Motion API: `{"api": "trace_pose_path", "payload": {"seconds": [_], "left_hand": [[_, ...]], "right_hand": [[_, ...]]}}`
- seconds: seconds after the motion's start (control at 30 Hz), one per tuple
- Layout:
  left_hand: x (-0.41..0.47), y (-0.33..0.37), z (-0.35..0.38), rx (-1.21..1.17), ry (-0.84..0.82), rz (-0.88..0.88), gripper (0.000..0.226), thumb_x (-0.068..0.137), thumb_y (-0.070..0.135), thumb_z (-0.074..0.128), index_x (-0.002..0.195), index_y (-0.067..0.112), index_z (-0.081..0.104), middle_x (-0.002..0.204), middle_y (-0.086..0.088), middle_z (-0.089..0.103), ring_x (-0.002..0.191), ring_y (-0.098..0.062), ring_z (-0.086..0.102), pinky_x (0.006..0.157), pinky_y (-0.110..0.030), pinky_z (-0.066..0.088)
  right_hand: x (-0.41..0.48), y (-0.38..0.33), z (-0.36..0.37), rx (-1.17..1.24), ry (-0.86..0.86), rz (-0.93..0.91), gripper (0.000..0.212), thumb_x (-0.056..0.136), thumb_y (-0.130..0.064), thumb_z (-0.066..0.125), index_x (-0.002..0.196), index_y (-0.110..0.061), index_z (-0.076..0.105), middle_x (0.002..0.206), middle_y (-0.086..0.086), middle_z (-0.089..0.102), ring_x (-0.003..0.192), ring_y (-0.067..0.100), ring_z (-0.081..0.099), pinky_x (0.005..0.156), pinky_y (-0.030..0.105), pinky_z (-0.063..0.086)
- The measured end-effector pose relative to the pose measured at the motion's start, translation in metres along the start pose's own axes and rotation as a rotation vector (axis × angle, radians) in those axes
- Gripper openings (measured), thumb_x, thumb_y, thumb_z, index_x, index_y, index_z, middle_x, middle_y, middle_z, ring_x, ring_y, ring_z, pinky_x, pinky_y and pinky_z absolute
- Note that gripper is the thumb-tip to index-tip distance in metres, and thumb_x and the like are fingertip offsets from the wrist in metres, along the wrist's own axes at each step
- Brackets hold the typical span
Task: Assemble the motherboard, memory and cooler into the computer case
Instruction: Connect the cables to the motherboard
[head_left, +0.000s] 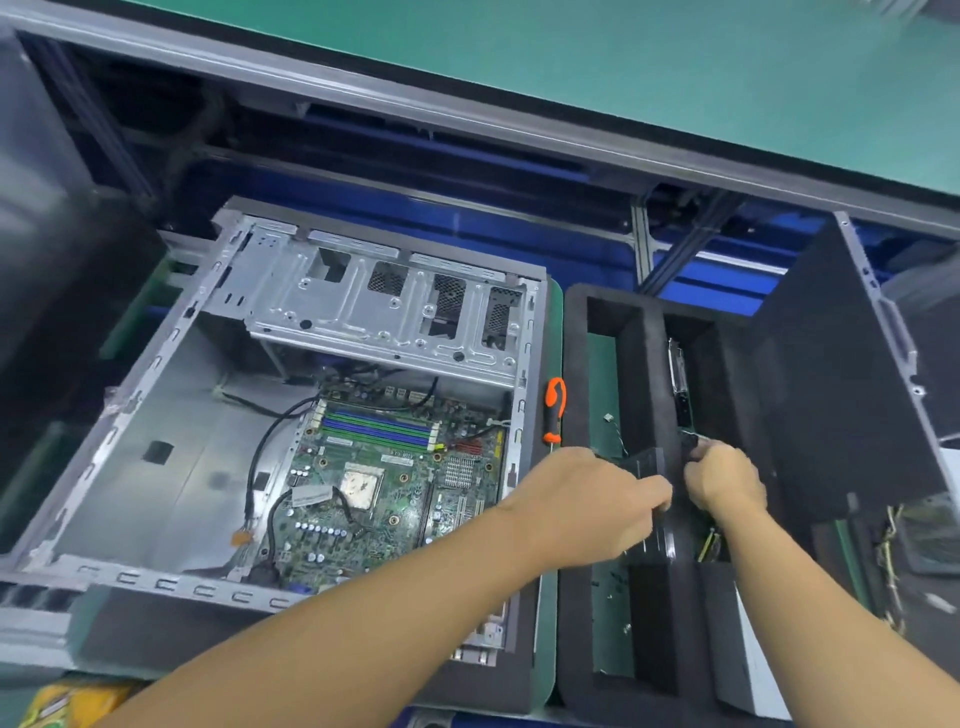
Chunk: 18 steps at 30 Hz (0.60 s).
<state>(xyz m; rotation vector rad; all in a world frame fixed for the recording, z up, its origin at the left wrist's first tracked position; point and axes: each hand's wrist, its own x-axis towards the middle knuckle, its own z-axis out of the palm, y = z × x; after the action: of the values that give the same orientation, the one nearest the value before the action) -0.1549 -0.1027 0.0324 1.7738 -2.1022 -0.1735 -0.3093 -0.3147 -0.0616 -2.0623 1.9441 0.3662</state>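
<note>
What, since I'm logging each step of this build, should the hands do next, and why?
Probably lift the black part, likely the cooler, straight up out of the foam tray. Both the left hand and the right hand grip it there, while the motherboard already lies in the case with its processor bare.

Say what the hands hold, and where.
Left hand grips the black part at its near edge; right hand apparently pinches its right side.
</note>
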Motion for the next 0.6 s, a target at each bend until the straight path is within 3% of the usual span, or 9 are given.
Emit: {"api": "trace_pose_path", "payload": {"seconds": [0.1, 0.17, 0.27, 0.37, 0.43, 0.53, 0.6], "left_hand": [[-0.02, -0.018, -0.015, -0.201, 0.332, -0.14, 0.021, 0.085, 0.022, 0.047, 0.091, 0.022, 0.067, 0.054, 0.003, 0.058, 0.05, -0.022, 0.057, 0.049, -0.026, 0.042], [-0.036, -0.043, -0.024, -0.24, 0.352, -0.309, 0.022, 0.084, 0.027, 0.041, 0.087, 0.023, 0.062, 0.051, 0.006, 0.054, 0.047, -0.019, 0.055, 0.048, -0.026, 0.043], [-0.055, -0.095, -0.023, -0.181, 0.035, -0.586, 0.021, 0.092, 0.028, 0.04, 0.09, 0.026, 0.061, 0.064, 0.011, 0.061, 0.056, -0.009, 0.057, 0.058, -0.029, 0.05], [-0.071, -0.139, -0.011, -0.142, -0.243, -0.72, 0.023, 0.096, 0.026, 0.052, 0.116, 0.024, 0.064, 0.099, 0.005, 0.068, 0.082, -0.012, 0.064, 0.076, -0.034, 0.055], [-0.075, -0.152, -0.003, -0.083, -0.352, -0.653, 0.03, 0.093, 0.033, 0.062, 0.122, 0.026, 0.064, 0.113, 0.0, 0.065, 0.096, -0.019, 0.063, 0.083, -0.034, 0.053], [-0.071, -0.154, 0.006, 0.096, -0.383, -0.518, 0.033, 0.087, 0.05, 0.066, 0.115, 0.032, 0.069, 0.111, 0.002, 0.065, 0.097, -0.021, 0.063, 0.083, -0.034, 0.05], [-0.067, -0.151, 0.012, 0.202, -0.39, -0.47, 0.029, 0.09, 0.048, 0.064, 0.113, 0.032, 0.07, 0.112, 0.002, 0.065, 0.097, -0.021, 0.063, 0.086, -0.035, 0.052]], "right_hand": [[-0.02, -0.016, -0.018, 0.273, 0.226, -0.153, 0.021, 0.099, -0.014, 0.05, 0.107, -0.016, 0.07, 0.11, 0.013, 0.071, 0.102, 0.034, 0.061, 0.08, 0.035, 0.046], [-0.041, -0.041, -0.038, 0.402, 0.234, -0.305, 0.02, 0.1, -0.02, 0.05, 0.096, -0.02, 0.07, 0.091, 0.002, 0.075, 0.089, 0.026, 0.065, 0.07, 0.03, 0.043], [-0.081, -0.089, -0.068, 0.47, 0.091, -0.5, 0.033, 0.101, -0.031, 0.048, 0.08, -0.025, 0.072, 0.065, -0.008, 0.072, 0.066, 0.008, 0.064, 0.07, 0.028, 0.049], [-0.121, -0.126, -0.084, 0.415, -0.093, -0.643, 0.046, 0.104, -0.04, 0.045, 0.073, -0.023, 0.073, 0.061, -0.007, 0.071, 0.049, 0.002, 0.056, 0.062, 0.025, 0.045], [-0.143, -0.141, -0.089, 0.378, -0.159, -0.711, 0.045, 0.104, -0.041, 0.047, 0.073, -0.022, 0.073, 0.061, -0.006, 0.07, 0.045, 0.002, 0.053, 0.058, 0.019, 0.044], [-0.167, -0.152, -0.095, 0.441, -0.206, -0.761, 0.043, 0.104, -0.036, 0.049, 0.073, -0.018, 0.072, 0.058, -0.005, 0.068, 0.042, 0.001, 0.048, 0.049, 0.009, 0.039], [-0.177, -0.155, -0.095, 0.467, -0.19, -0.757, 0.043, 0.105, -0.034, 0.05, 0.073, -0.016, 0.072, 0.057, -0.004, 0.067, 0.042, 0.001, 0.048, 0.048, 0.008, 0.038]]}}
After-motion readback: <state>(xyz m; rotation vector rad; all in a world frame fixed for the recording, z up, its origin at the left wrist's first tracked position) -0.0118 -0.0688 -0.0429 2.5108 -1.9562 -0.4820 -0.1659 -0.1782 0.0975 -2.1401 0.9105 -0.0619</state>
